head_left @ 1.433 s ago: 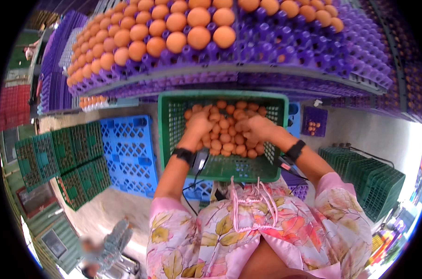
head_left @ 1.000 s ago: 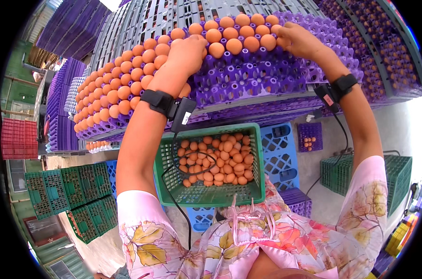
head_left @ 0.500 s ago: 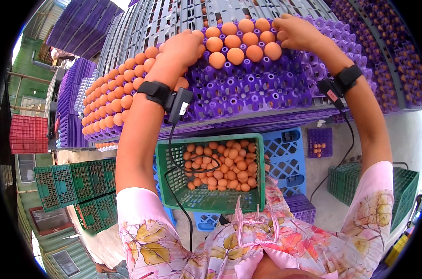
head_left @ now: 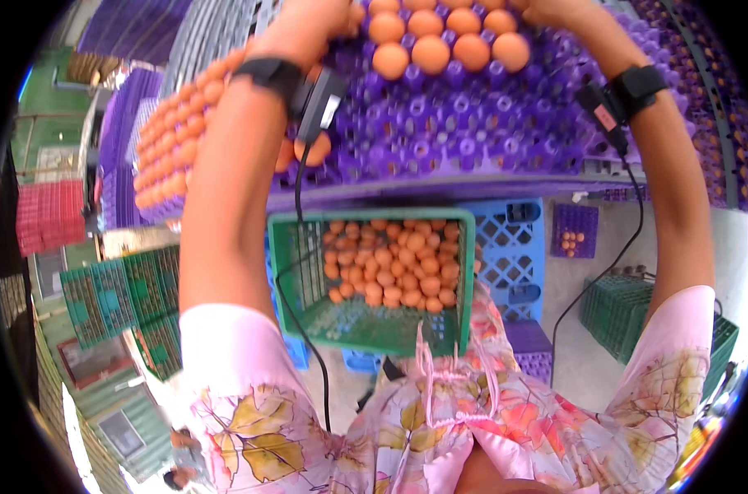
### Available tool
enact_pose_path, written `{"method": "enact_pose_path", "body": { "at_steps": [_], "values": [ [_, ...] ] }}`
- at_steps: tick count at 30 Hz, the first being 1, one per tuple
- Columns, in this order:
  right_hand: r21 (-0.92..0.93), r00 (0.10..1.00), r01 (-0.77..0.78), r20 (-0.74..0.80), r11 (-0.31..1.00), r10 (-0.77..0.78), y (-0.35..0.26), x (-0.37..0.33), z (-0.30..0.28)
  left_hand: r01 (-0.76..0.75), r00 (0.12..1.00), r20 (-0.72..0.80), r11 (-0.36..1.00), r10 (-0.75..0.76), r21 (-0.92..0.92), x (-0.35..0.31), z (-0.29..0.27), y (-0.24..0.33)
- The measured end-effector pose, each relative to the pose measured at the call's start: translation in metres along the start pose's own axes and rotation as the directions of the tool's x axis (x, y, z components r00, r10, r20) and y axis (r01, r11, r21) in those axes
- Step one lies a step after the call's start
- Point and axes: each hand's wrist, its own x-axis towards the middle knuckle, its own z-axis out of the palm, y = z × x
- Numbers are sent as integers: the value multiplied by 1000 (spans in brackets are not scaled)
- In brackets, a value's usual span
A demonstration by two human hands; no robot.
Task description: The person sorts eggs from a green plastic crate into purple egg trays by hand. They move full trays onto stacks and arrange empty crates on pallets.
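My left hand (head_left: pixel 318 16) reaches to the upper edge, at the left side of a block of brown eggs (head_left: pixel 430 54) seated in purple egg trays (head_left: pixel 456 115). Its fingers are bent and partly cut off by the frame. Opposite it, my right hand (head_left: pixel 555 11) has curled fingers at the right side of the same eggs. What either hand grips is hidden. The front part of the purple trays has bare cups. Beneath my left forearm lie more rows of eggs (head_left: pixel 168 156).
Below the trays, a green crate (head_left: pixel 365 333) holds many loose eggs (head_left: pixel 403 263), with blue pallets (head_left: pixel 505 255) around it. Green crates (head_left: pixel 118 296) are stacked at left. A small purple tray (head_left: pixel 575 226) with several eggs lies at right. Black cables hang from both wrist straps.
The egg block, trays and both hands have shifted toward the upper edge as the view moved. Both hands remain at the sides of the eggs.
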Motion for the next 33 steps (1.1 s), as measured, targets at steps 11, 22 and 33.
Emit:
{"method": "enact_pose_path", "body": {
  "at_steps": [11,22,33],
  "values": [
    [953,956,-235,191,192,223,-94,-114,-68,-253,966,-247,454,73,-854,-227,-38,-27],
    [769,706,-383,601,511,-375,-412,-236,140,544,809,576,525,-119,-655,-419,301,30],
    [818,818,-254,467,517,-338,-368,-227,86,221,975,170,502,-146,-836,-417,264,13]
  ]
}}
